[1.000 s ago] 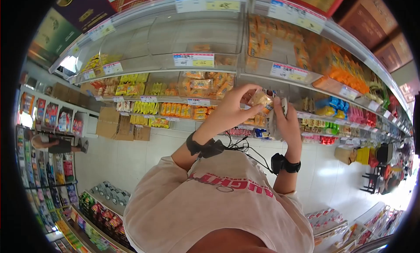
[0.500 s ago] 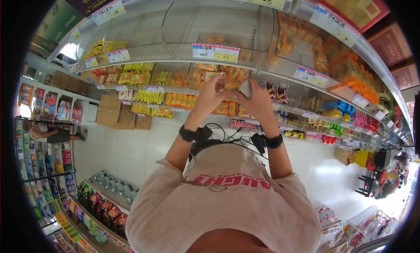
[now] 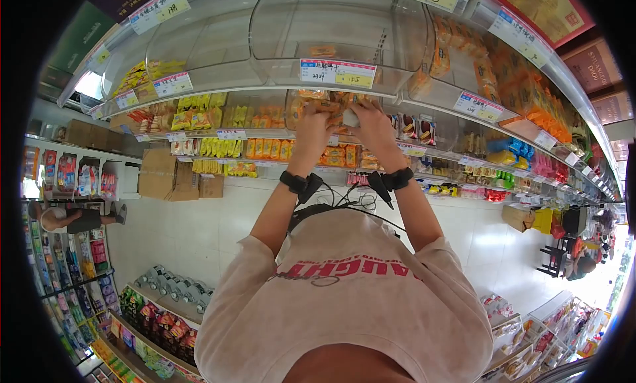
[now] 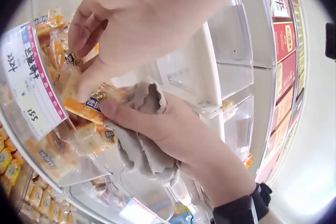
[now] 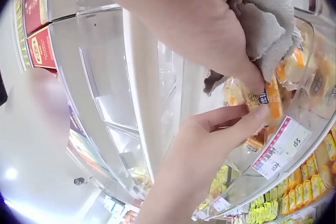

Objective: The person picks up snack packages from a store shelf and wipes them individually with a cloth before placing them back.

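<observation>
In the head view my left hand (image 3: 311, 130) and right hand (image 3: 377, 131) are side by side at a clear shelf bin. Between them is a clear-and-orange wrapped snack packet (image 5: 273, 99) with a blue label. My left thumb and fingers pinch it in the right wrist view. From the other side, my right thumb presses on the packet, while that hand holds a crumpled grey cloth (image 4: 139, 150) against its palm. More wrapped snack packets (image 4: 56, 153) lie in the bin under and around the hands.
A price tag (image 3: 338, 73) fronts the shelf above the hands. Clear-walled bins hold yellow packets (image 3: 192, 118) to the left and chocolate-coloured snacks (image 3: 419, 128) to the right. Cardboard boxes (image 3: 169, 174) stand on the floor. A person (image 3: 69, 217) is at far left.
Both hands have moved left, bringing the packet and cloth from in front of the shelf to the bin of orange packets. The head view has shifted as well.
</observation>
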A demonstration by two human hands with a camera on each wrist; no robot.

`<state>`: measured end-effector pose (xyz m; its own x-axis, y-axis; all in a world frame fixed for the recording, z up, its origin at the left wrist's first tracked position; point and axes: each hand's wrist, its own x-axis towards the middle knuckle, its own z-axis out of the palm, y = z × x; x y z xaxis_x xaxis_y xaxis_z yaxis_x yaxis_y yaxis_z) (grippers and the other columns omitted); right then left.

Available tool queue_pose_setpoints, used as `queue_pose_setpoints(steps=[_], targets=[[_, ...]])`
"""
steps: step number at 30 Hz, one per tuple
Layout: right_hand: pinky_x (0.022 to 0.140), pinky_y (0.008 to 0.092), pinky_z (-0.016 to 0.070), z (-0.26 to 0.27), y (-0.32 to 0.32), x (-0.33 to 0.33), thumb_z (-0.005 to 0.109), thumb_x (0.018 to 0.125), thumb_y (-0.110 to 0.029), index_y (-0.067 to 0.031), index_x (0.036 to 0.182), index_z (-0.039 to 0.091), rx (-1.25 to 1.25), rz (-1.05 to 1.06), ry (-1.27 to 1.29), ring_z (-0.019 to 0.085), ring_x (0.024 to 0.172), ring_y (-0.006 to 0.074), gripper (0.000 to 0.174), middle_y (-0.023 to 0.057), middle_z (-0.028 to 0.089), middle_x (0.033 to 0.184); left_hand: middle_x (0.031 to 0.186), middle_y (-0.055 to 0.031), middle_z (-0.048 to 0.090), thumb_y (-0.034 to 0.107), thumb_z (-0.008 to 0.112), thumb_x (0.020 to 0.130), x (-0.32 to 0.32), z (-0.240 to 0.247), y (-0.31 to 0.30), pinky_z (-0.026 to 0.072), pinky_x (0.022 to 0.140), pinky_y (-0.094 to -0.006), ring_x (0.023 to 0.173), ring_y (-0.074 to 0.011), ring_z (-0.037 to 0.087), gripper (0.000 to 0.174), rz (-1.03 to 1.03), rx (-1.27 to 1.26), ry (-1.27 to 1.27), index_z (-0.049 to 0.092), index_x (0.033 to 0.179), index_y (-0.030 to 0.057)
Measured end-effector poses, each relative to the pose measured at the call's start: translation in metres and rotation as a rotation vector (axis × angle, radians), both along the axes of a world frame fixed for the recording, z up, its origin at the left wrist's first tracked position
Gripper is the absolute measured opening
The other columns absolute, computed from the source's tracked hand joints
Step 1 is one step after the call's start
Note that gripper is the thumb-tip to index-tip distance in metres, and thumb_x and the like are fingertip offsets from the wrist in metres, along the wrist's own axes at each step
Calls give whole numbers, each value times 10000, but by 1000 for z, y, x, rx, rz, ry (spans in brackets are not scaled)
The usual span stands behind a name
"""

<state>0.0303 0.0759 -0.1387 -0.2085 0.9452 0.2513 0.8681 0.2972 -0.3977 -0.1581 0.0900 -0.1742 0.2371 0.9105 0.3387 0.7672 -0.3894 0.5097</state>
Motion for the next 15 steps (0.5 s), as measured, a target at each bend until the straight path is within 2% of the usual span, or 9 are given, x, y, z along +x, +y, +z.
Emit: queue_pose_setpoints(steps=[3, 5, 9, 12, 15], targets=[[920, 447, 581, -1, 5, -5, 807, 682, -54, -131, 1190, 688, -1, 34, -23, 577, 1215, 326, 527, 74, 646, 1160, 1080, -220, 625, 178, 830, 798, 9, 3, -4, 539, 847, -463, 1026, -394, 635, 295, -3, 116, 295, 762, 1047, 36], [928, 445, 577, 5, 6, -6, 792, 677, -36, -124, 1185, 687, 23, 59, -30, 581, 1209, 328, 526, 70, 649, 1156, 1072, -213, 607, 189, 827, 804, 11, -18, -3, 535, 855, -467, 1013, -407, 619, 300, -24, 56, 92, 761, 1059, 46], [938, 433, 571, 11, 7, -5, 794, 667, -27, -116, 1184, 683, 82, 110, -29, 580, 1202, 328, 537, 63, 643, 1154, 1017, -191, 588, 184, 845, 788, 11, -6, -12, 531, 872, -467, 970, -412, 604, 373, 17, -187, -206, 743, 1119, 45], [915, 426, 565, -2, 10, -18, 775, 702, -34, -107, 1077, 695, 104, 128, -80, 584, 1177, 302, 391, 73, 638, 1154, 1063, -196, 599, 144, 861, 759, 5, -10, -9, 529, 882, -479, 1007, -402, 613, 432, 35, -127, -165, 712, 1141, 10], [924, 416, 564, -22, 13, -27, 784, 707, -61, -98, 1071, 687, 16, 133, -96, 575, 1187, 291, 379, 68, 638, 1171, 1113, -199, 604, 94, 861, 739, 3, -14, -10, 548, 820, -459, 935, -380, 649, 441, 24, -68, -134, 696, 1131, -21]])
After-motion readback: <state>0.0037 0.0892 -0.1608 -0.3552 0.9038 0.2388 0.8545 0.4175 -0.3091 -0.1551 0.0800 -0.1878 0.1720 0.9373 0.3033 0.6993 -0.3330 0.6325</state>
